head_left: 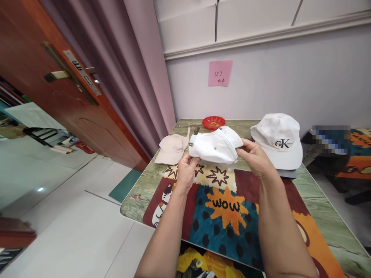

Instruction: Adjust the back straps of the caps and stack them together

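Both hands hold a white cap (pixel 213 146) above the table, turned on its side and partly folded. My left hand (pixel 187 166) pinches its strap end, where a metal buckle shows. At the other end, my right hand (pixel 255 156) grips the edge near the brim between thumb and fingers. A pale pink cap (pixel 173 148) sits on the table just left of my left hand. Right of my right hand is a white cap with black "CK"-like letters (pixel 278 139), resting on something dark that is mostly hidden.
A red scalloped dish (pixel 213 122) stands at the table's back edge. A colourful "WOW" mat (pixel 226 208) covers much of the wood-patterned table (pixel 136 197). A pink note (pixel 220 73) is on the wall. An open wooden door (pixel 72 88) and curtain (pixel 139 58) are at left.
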